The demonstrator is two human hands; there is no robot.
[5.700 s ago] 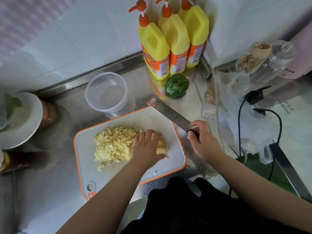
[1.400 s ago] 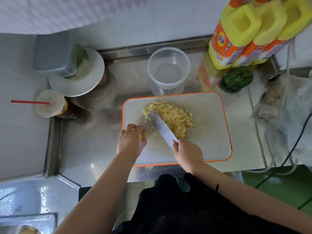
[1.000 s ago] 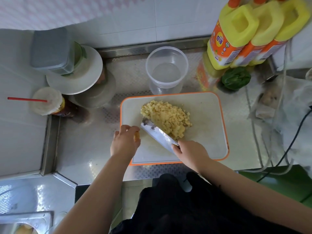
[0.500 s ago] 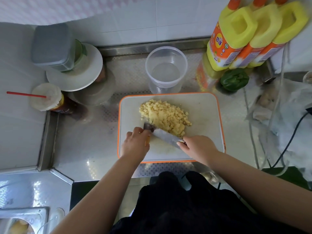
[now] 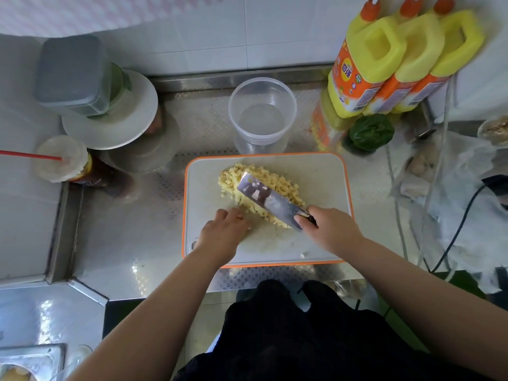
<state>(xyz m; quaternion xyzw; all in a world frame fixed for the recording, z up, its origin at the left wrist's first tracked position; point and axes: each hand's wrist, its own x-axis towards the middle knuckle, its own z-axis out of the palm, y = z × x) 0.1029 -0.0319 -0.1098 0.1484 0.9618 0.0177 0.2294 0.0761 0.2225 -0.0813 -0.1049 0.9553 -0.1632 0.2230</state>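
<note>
Your right hand (image 5: 334,229): fingers clenched round the handle of the broad steel cleaver (image 5: 268,198), blade slanted across the heap of diced pale-yellow cubes (image 5: 231,178) on the white, orange-rimmed chopping board (image 5: 324,171). Your left hand (image 5: 222,235): fingers curled beside the heap; whether they pinch anything cannot be told.

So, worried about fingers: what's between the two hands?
Head view: the near end of the dice, with the knife blade lying over it, between left hand and right hand.
</note>
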